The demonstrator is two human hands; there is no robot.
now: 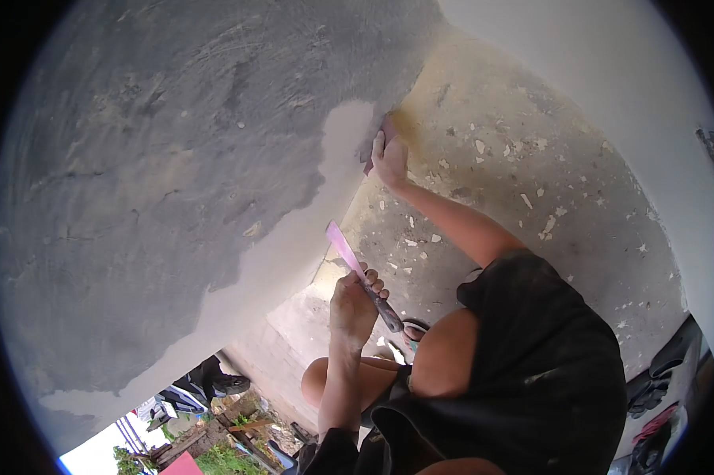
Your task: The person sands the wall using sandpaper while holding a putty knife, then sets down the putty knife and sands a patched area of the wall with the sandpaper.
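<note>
- Reddish-brown and flat, the pad in the right hand lies at the wall's foot; a tilt there could dig its edge into the pale strip and leave a groove.
- Bare fingers are closed round the pad close to the coarse surface, so a slip could scrape the knuckles.
- Fine yellowish powder lies beside the pad; rubbing could raise it towards the face, or let grit get under the pad and score the surface.
- The left hand grips a long-bladed knife by its dark handle, blade angled up towards the wall's lower edge. A lurch forward could nick the pale strip, or bring the blade close to the other forearm.
- Crouching puts the bare knees near that handle; lost balance could send the tool down towards the foot.
- Loose, chalky flakes, jagged and thin, litter the floor and could roll or crumble underfoot.
- Dark grey and cloudy, the wall carries swirled trowel-like marks and small tan blotches. The pale strip looks smoother and matt, with a wavy upper border.
- Mottled beige and grey, the floor looks worn and dusty; the black shirt is soft, creased cloth with light smudges.
- Whether the knife's edge is sharp, I cannot tell.
</note>
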